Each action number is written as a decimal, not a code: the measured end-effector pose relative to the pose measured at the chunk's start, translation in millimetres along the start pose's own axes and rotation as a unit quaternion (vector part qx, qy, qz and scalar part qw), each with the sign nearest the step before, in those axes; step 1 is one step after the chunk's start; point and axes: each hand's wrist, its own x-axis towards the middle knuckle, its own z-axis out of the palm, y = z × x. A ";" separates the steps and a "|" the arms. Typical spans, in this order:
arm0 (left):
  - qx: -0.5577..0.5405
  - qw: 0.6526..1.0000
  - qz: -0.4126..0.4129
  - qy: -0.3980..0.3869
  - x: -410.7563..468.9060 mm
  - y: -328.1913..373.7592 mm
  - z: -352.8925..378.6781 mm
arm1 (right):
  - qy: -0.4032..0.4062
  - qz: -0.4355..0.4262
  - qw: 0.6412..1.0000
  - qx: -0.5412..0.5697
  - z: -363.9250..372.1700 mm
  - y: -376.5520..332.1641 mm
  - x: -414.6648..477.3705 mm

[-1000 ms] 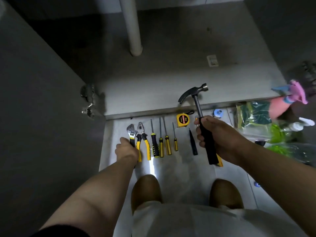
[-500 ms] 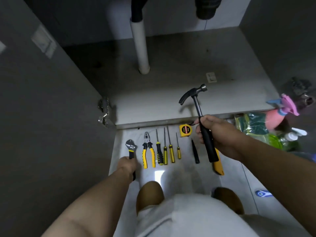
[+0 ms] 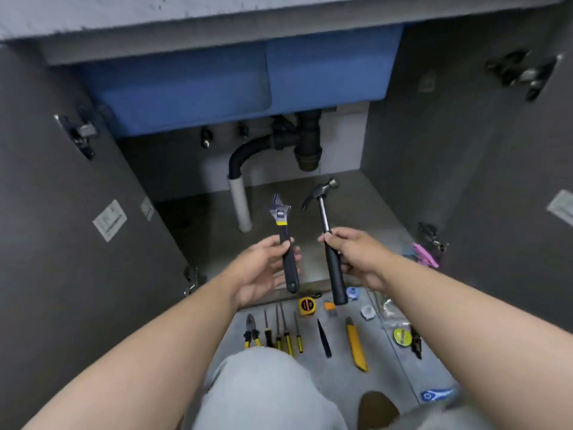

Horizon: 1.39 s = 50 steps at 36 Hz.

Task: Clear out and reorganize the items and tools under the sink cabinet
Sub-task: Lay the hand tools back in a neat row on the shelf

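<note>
wrench (image 3: 284,232) now up beside hammer (image 3: 324,214), before cabinet (image 3: 367,209)

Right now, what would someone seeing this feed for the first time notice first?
Two tools held up mid-frame: the left hand holds a wrench and the right hand a hammer, both upright before the open cabinet. Above them hangs the blue sink; below, pliers, screwdrivers and a yellow knife lie in a row on the floor.

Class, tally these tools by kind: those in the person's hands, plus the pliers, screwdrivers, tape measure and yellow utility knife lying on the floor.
wrench: 1
hammer: 1
pliers: 1
screwdrivers: 4
tape measure: 1
utility knife: 1
Total: 9
</note>
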 end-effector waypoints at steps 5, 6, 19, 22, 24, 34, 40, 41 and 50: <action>0.060 0.990 0.001 -0.128 -20.3 29.4 65.8 | 0.026 -0.048 0.994 0.094 2.1 -28.0 -14.2; 0.068 0.989 0.003 -0.133 -22.4 29.3 73.7 | 0.028 -0.051 0.992 0.113 1.6 -31.4 -15.5; 0.285 0.943 0.128 0.115 -26.8 37.3 74.5 | -0.047 0.021 0.941 0.335 30.1 -46.3 -14.2; 0.268 0.939 0.170 0.130 -20.6 47.1 60.3 | -0.093 0.009 0.942 0.323 45.9 -51.4 -4.2; 0.250 0.945 0.169 0.128 -14.3 51.3 49.4 | -0.095 0.001 0.953 0.286 56.1 -52.1 4.7; 0.278 0.910 0.084 0.297 61.2 13.5 -62.8 | 0.008 0.070 0.992 0.109 66.3 -40.2 78.1; 0.335 0.881 -0.005 0.334 113.1 -32.6 -134.3 | 0.017 0.123 0.992 0.031 71.8 -5.0 126.5; 0.337 0.878 -0.011 0.340 119.4 -38.4 -143.1 | 0.015 0.129 0.991 0.013 73.0 0.0 133.2; 0.341 0.854 -0.044 0.390 164.5 -54.0 -202.9 | -0.006 0.130 0.990 -0.049 81.9 37.0 180.1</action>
